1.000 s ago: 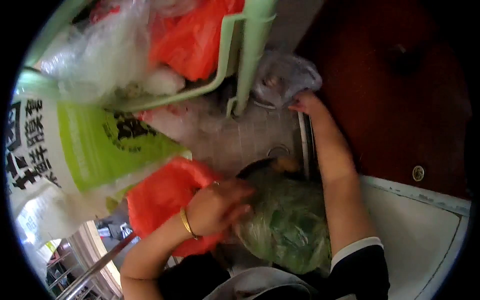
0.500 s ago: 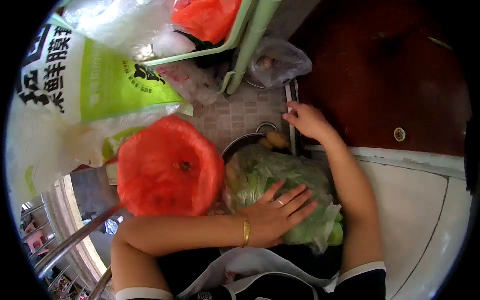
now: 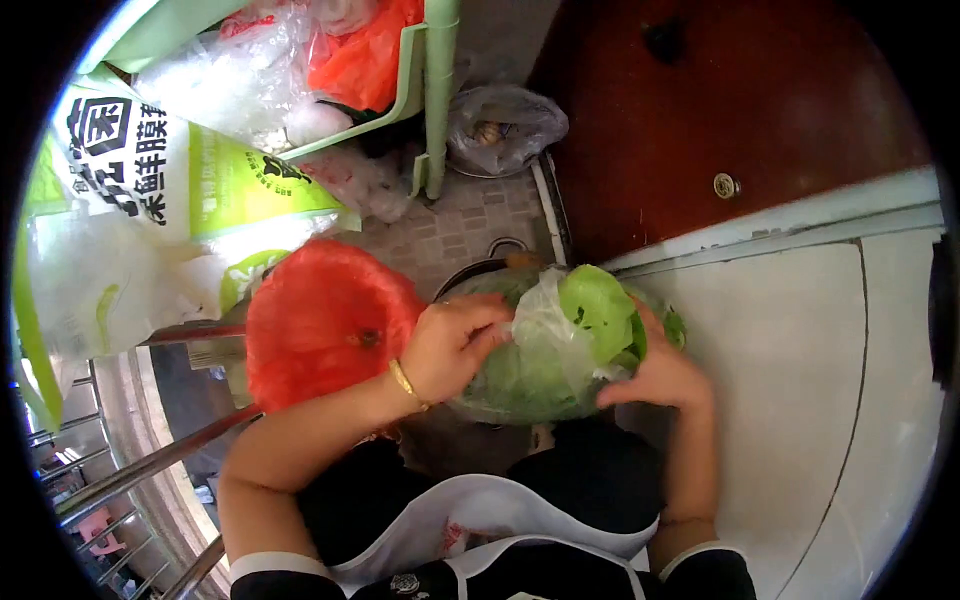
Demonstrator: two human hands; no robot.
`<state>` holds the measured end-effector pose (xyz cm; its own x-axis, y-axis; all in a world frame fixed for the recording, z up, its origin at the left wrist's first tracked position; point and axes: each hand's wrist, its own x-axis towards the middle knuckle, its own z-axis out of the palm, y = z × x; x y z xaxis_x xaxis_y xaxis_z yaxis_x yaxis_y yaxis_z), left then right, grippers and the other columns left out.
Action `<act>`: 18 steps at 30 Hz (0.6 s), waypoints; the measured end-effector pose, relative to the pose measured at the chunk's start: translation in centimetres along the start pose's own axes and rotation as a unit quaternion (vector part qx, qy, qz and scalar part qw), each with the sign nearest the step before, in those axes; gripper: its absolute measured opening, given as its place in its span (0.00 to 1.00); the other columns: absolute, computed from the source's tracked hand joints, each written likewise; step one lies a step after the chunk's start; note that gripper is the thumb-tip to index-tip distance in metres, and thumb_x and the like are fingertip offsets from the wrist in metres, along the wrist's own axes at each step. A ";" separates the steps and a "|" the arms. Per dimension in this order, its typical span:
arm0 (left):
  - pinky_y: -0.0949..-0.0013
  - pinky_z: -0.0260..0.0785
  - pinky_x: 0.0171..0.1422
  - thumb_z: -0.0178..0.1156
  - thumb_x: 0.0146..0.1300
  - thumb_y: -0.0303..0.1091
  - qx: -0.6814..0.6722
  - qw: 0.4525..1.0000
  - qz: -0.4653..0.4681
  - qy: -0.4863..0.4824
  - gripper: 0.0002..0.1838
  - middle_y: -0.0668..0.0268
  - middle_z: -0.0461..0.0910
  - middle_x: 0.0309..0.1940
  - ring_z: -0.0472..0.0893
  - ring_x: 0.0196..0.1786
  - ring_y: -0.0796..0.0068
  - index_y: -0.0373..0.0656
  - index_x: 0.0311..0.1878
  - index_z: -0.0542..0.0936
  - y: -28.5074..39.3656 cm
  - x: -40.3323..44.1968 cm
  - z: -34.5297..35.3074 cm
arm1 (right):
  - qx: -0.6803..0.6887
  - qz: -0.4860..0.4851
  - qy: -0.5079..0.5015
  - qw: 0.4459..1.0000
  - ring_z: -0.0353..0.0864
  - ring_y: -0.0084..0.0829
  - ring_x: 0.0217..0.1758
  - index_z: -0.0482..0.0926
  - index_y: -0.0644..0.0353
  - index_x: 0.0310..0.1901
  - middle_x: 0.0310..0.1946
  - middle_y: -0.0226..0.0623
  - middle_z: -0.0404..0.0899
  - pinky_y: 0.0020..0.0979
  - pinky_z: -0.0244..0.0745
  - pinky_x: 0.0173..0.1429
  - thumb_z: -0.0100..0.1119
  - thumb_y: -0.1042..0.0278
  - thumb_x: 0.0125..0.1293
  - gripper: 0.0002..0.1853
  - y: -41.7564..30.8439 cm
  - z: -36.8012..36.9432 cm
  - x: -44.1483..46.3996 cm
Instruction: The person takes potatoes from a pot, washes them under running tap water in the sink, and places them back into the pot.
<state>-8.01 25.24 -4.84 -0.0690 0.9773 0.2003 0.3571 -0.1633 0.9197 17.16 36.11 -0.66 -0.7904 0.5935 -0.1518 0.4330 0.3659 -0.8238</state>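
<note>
A clear plastic bag (image 3: 535, 345) full of leafy greens rests on a dark round pan (image 3: 470, 275) in front of my knees. Bright green leaves (image 3: 598, 310) stick out of the bag's mouth. My left hand (image 3: 458, 345), with a gold bracelet at its wrist, pinches the bag's edge. On the other side my right hand (image 3: 660, 365) curls around the leaves, its thumb at their lower side; some of its fingers are hidden behind them. Left of the bag stands a bin lined with a red plastic bag (image 3: 330, 320), with a small dark scrap inside.
A pale green rack (image 3: 440, 100) holding plastic bags stands at the upper left. By its leg lies another clear bag (image 3: 505, 130). A dark red door panel (image 3: 740, 110) and white tiles (image 3: 780, 380) border the right. Metal railings (image 3: 150, 465) run along the lower left.
My left hand has lifted off the bag's top and now pinches its edge. My right hand has come back from the door frame to the leaves, which now show. The view has shifted.
</note>
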 end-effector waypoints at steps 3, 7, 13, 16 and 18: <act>0.70 0.69 0.37 0.58 0.55 0.28 -0.043 0.998 -0.051 0.005 0.07 0.55 0.78 0.30 0.78 0.32 0.64 0.38 0.37 0.79 0.9 0.9 -0.2 | -0.128 0.016 0.120 0.984 0.70 0.45 0.49 0.75 0.61 0.41 0.45 0.44 0.73 0.40 0.63 0.50 0.65 0.66 0.43 0.21 0.2 1.7 1.4; 0.73 0.67 0.36 0.58 0.56 0.29 -0.082 0.991 -0.095 0.051 0.08 0.57 0.79 0.27 0.76 0.28 0.77 0.35 0.37 0.79 2.9 2.6 -1.9 | -0.090 -0.127 0.217 0.964 0.72 0.42 0.41 0.76 0.63 0.37 0.37 0.42 0.75 0.36 0.66 0.44 0.60 0.71 0.49 0.12 -1.6 0.6 3.0; 0.78 0.64 0.39 0.58 0.57 0.29 -0.261 0.927 -0.170 0.209 0.07 0.73 0.77 0.28 0.71 0.32 0.85 0.35 0.35 0.79 5.4 8.1 -5.5 | -0.253 -0.238 0.340 0.874 0.69 0.42 0.45 0.77 0.63 0.35 0.38 0.42 0.73 0.37 0.63 0.49 0.61 0.62 0.53 0.13 -6.8 -4.1 12.9; 0.78 0.62 0.38 0.58 0.58 0.29 -0.325 0.897 -0.111 0.278 0.07 0.74 0.76 0.28 0.70 0.31 0.84 0.35 0.35 0.79 5.2 11.6 -6.9 | -0.350 -0.264 0.382 0.813 0.68 0.42 0.49 0.78 0.59 0.38 0.42 0.40 0.74 0.37 0.62 0.53 0.60 0.62 0.54 0.12 -9.3 -6.4 17.8; 0.78 0.62 0.36 0.58 0.57 0.30 -0.323 0.890 -0.061 0.315 0.07 0.73 0.76 0.27 0.69 0.30 0.84 0.36 0.35 0.79 5.1 14.3 -7.6 | -0.355 -0.254 0.396 0.808 0.68 0.42 0.51 0.78 0.58 0.41 0.43 0.40 0.75 0.37 0.62 0.55 0.59 0.62 0.55 0.14 -10.5 -8.1 21.1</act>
<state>-14.23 37.35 5.32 -0.6524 0.7563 0.0484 -0.2850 -0.3040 0.9090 -0.53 50.57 9.15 -0.5409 0.4065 0.7363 0.5014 0.8587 -0.1057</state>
